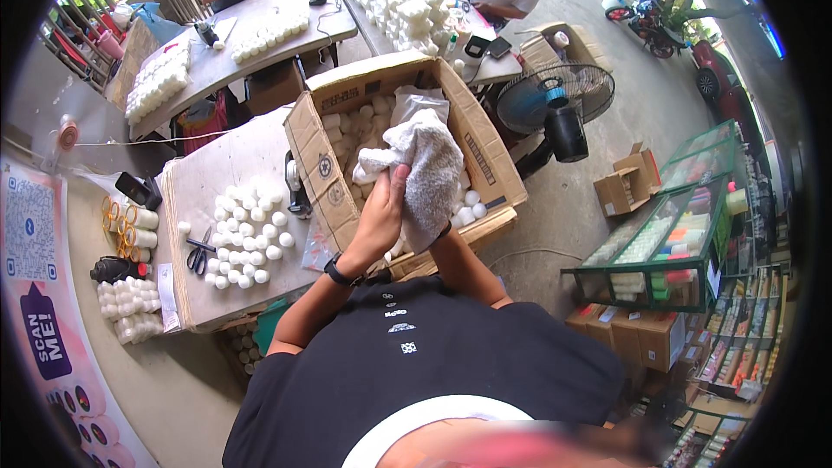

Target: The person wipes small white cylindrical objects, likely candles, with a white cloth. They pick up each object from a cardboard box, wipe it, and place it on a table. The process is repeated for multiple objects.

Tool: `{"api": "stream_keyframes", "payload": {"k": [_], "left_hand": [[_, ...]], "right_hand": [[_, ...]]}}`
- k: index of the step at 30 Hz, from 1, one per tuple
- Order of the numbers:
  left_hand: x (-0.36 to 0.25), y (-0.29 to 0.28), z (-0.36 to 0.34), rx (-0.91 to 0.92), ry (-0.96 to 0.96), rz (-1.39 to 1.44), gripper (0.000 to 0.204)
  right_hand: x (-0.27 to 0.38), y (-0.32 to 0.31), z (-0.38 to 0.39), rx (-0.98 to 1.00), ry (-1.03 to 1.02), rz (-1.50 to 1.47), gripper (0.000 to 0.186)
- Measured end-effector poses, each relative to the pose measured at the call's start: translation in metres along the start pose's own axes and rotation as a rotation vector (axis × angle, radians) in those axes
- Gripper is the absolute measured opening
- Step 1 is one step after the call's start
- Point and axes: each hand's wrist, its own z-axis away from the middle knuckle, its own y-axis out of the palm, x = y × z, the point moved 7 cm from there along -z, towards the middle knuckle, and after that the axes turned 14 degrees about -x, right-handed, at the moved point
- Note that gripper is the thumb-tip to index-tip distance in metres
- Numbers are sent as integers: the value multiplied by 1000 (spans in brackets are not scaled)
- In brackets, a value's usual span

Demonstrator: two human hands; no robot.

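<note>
A white and grey towel (425, 169) is bunched up over an open cardboard box (479, 160). My left hand (384, 212) grips the towel's left side, its thumb pressed along the cloth. On my right arm (468, 270), only the part up to the wrist shows; the towel covers my right hand, so its fingers are hidden. Many small white round pieces (347, 134) lie inside the box, together with a clear plastic bag (422, 104). Similar white pieces (249, 238) are grouped on the table to the left.
Dark-handled scissors (200, 253) lie on the left table (195, 299). A black fan (563, 130) stands right of the box. Green-framed display cases (650, 251) and cardboard boxes (637, 335) are at the right. Two people sit at far tables (286, 13) with more white pieces.
</note>
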Motion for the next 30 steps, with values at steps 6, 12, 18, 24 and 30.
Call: {"api": "stream_keyframes", "payload": {"k": [6,12,18,24,30], "left_hand": [[-5,2,1,45,13,90,61],[-21,-5,1,129,-167,176,55],[18,-15,-5,186,-650,470,47],[33,3,7,780,-850,904,59],[43,-28,7,842,-703,869,61]], "right_hand": [[20,-4,-11,3,288,-278,27],[12,-3,-4,6,615,-684,32],[-14,3,22,163,643,-816,50],[19,-20,-12,-33,288,-81,51],[49,-25,-27,132,-286,444,67]]}}
